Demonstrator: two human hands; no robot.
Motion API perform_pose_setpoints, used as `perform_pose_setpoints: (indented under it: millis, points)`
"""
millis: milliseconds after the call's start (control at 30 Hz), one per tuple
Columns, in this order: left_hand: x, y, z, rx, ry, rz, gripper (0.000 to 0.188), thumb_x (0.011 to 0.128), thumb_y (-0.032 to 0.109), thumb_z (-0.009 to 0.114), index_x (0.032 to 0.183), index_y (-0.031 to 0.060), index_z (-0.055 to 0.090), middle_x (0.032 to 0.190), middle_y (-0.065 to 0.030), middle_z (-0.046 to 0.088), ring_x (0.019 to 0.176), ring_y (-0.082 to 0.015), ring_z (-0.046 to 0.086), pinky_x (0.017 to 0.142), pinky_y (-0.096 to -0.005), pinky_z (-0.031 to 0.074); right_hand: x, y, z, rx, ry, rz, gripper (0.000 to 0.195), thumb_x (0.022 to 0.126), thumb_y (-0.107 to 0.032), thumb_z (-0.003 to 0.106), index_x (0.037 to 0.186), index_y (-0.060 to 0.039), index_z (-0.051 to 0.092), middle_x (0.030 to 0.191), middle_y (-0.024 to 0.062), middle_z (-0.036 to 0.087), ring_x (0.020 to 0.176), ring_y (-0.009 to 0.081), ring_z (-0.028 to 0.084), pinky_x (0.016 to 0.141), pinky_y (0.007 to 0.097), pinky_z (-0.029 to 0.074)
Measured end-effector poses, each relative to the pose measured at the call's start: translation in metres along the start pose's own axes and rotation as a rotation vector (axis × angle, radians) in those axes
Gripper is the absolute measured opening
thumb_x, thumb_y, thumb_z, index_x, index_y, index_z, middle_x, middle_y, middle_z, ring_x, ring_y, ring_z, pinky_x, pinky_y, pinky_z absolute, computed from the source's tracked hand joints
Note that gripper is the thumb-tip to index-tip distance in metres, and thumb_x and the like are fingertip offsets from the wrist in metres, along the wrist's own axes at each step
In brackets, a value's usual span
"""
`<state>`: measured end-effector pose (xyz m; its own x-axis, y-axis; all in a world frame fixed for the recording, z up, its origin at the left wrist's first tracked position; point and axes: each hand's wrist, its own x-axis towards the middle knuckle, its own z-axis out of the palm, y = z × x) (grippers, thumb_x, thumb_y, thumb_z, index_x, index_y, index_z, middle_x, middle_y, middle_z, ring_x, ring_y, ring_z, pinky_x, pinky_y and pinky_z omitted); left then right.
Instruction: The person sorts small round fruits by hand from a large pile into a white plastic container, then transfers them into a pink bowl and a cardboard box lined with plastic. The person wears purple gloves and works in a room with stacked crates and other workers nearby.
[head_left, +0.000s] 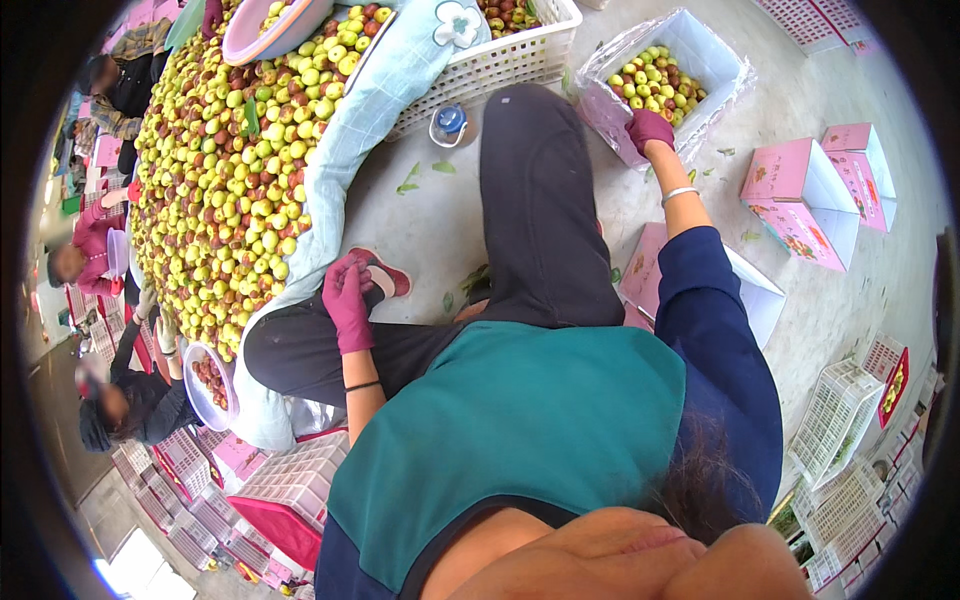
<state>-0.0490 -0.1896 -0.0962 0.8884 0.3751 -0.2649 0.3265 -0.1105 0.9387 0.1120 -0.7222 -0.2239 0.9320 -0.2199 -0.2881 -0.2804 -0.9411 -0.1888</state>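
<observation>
My left hand, in a magenta glove, is over my bent knee at the edge of the jujube heap. Its fingers are curled together and nothing shows between them. Green and reddish-brown jujubes are heaped on my left behind a padded pale-blue cloth border. On the right, my right hand, gloved alike, grips the near rim of an open carton. Clear plastic film lines this carton and folds over its edges. Loose jujubes cover its bottom. My fingers on the inner side are partly hidden.
A white plastic crate with jujubes stands ahead, a blue-lidded jug beside it. Pink cartons stand open at right; another carton is by my right arm. Co-workers sit across the heap. Basins rest on it.
</observation>
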Motion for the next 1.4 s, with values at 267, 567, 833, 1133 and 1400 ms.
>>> perform_pose_setpoints:
  millis: [267, 567, 833, 1133, 1400]
  points:
    - [0.003, -0.008, -0.004, 0.018, -0.020, -0.086, 0.021, 0.088, 0.009, 0.054, 0.107, 0.0005, 0.056, 0.089, -0.0085, 0.063, 0.069, -0.0111, 0.059, 0.057, -0.0199, 0.047, -0.079, 0.016, 0.013, 0.012, 0.021, -0.086, 0.022, 0.081, -0.014, 0.048, 0.096, -0.0145, 0.063, 0.093, 0.0142, 0.064, 0.086, 0.0333, 0.061, 0.074, 0.0425, 0.049]
    - [0.002, 0.075, 0.087, 0.131, 0.047, 0.256, 0.015, 0.090, 0.006, 0.050, 0.102, -0.0012, 0.056, 0.090, -0.0096, 0.062, 0.074, -0.0115, 0.059, 0.065, -0.0224, 0.049, -0.174, 0.012, 0.008, 0.042, -0.327, -0.146, 0.024, 0.080, -0.016, 0.054, 0.101, -0.0134, 0.065, 0.096, 0.0149, 0.063, 0.087, 0.0313, 0.061, 0.076, 0.0403, 0.049]
    - [-0.016, 0.130, 0.241, 0.360, -0.431, 0.763, 0.020, 0.072, -0.010, 0.057, 0.087, 0.0021, 0.061, 0.083, -0.0098, 0.062, 0.073, -0.0196, 0.058, 0.067, -0.0279, 0.046, -0.038, 0.024, 0.014, 0.350, 0.038, 0.147, 0.021, 0.082, -0.024, 0.055, 0.098, -0.0146, 0.063, 0.096, 0.0138, 0.064, 0.089, 0.0326, 0.061, 0.077, 0.0417, 0.049]
    - [-0.012, 0.128, 0.259, 0.527, -0.527, 0.885, 0.024, 0.066, -0.008, 0.064, 0.086, 0.0045, 0.061, 0.076, -0.0082, 0.063, 0.065, -0.0229, 0.059, 0.059, -0.0299, 0.046, 0.076, 0.042, 0.070, -0.022, 0.120, 0.178, 0.025, 0.068, -0.029, 0.069, 0.087, -0.0109, 0.068, 0.091, 0.0119, 0.066, 0.084, 0.0281, 0.064, 0.071, 0.0384, 0.052]
    - [-0.007, 0.124, 0.255, 0.533, -0.541, 0.928, 0.028, 0.063, -0.008, 0.065, 0.087, 0.0058, 0.061, 0.076, -0.0071, 0.063, 0.063, -0.0223, 0.058, 0.058, -0.0302, 0.045, 0.038, 0.068, 0.070, 1.186, 0.644, 0.593, 0.027, 0.075, -0.027, 0.063, 0.088, -0.0023, 0.062, 0.077, 0.0094, 0.064, 0.069, 0.0213, 0.062, 0.059, 0.0344, 0.048]
